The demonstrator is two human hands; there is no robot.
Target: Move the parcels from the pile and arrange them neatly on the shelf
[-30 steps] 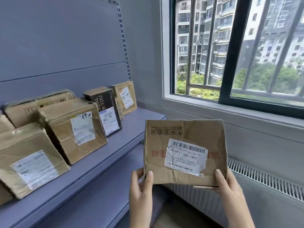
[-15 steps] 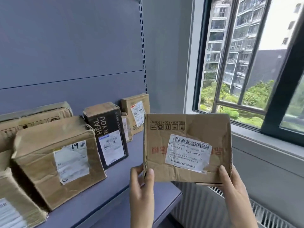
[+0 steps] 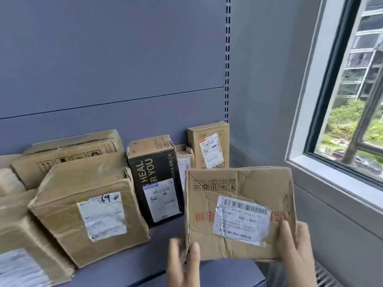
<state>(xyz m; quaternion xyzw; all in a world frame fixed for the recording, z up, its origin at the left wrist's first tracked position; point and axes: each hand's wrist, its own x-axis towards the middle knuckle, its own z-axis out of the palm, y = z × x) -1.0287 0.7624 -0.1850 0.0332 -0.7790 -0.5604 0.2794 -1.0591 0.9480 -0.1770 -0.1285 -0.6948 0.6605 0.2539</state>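
Both hands are on the parcel [image 3: 238,214]. It's upright with the label face toward me, over the right end of the shelf [image 3: 132,272] and clear of it as far as I can tell. My left hand [image 3: 182,264] pinches the lower left corner, thumb on the front and the other fingers behind the card. My right hand [image 3: 298,253] grips the lower right edge. Its thumb lies on the front beside the shipping label [image 3: 242,219], and its fingers are behind, mostly hidden.

Handling, my guess: light and flat, since a two-corner pinch carries it. The card is creased, dented and soft, and ragged along the left edge, so it will buckle if squeezed mid-panel. Dry cardboard, not slippery. The label corners are lifting, so thumbs off it. Best hold is low on both side edges, or one palm under the bottom edge when lowering.

The free spot is just beyond my fingers, right of the black box [image 3: 155,181] and in front of the tall tan box [image 3: 209,146]. The carton marked 69 [image 3: 89,212] is well left of my left fingers. Set it bottom edge first, label out. Thin, so it may tip.
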